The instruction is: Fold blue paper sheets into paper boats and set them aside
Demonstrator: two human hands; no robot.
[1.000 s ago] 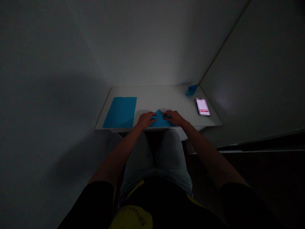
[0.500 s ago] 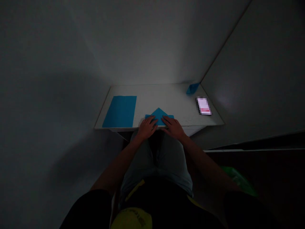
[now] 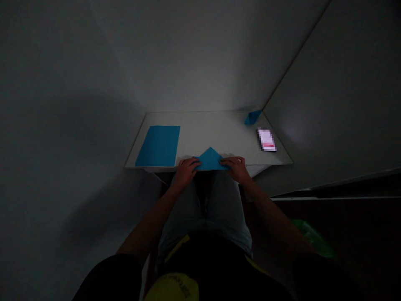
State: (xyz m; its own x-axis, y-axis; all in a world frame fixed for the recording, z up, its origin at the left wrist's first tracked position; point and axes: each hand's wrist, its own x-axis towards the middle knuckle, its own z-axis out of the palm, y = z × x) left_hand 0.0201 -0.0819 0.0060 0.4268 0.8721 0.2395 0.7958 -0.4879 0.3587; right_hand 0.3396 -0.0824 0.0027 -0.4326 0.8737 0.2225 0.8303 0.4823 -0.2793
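Note:
A folded sheet of blue paper [image 3: 210,160] lies at the front edge of the white table, its pointed tip facing away from me. Its lower edge reaches slightly past the table's edge. My left hand [image 3: 186,170] grips the left end of the paper, fingertips on top and thumb hidden. At the opposite end, my right hand [image 3: 235,167] has its fingers closed on the right corner. The middle of the paper shows uncovered between the two hands.
A flat blue sheet [image 3: 159,146] lies on the left of the white table [image 3: 216,125]. A folded blue paper boat [image 3: 252,117] stands in the far right corner, with a lit phone [image 3: 266,140] in front. Walls border the table; a green bag-like thing [image 3: 313,238] is low at right.
Both hands have moved apart, from the middle of the folded paper to its two ends. The paper has shifted slightly towards me.

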